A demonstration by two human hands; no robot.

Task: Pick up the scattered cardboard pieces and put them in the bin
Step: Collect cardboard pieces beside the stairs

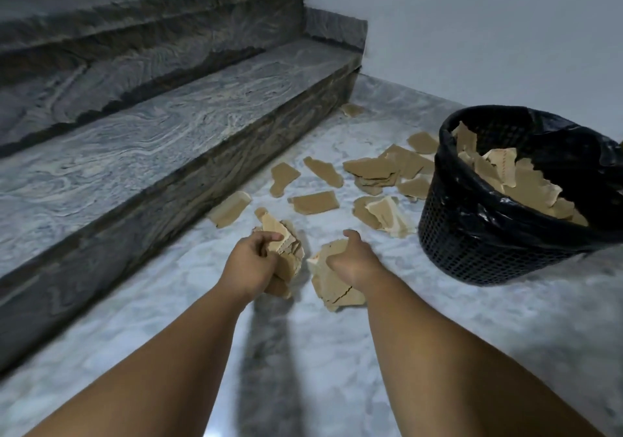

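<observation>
Cardboard in both hands. Left hand grips a stack of torn tan cardboard scraps, fingers curled round it, thumb over the top. Right hand clutches a second wad of tan cardboard pieces, which hangs below the palm toward the wrist. Cannot tell whether it has cleared the pale marbled stone floor. Both hands sit low over that floor.

Black mesh plastic bin with a black liner bag stands ahead and to the right of the right hand, near but apart, part-filled with cardboard. Loose tan scraps lie beyond both hands, spread toward the bin. One rests against the grey stone step on the left hand's side.

Step in hand, by my reading: this load gathered, carry to the bin pending. Task roughly halfway.

Next move calls for lifting both loads, swinging right and forward over the rim, and letting go there. The stacks look loose, so they need a firm squeeze or pieces may slip out short of the bin.
</observation>
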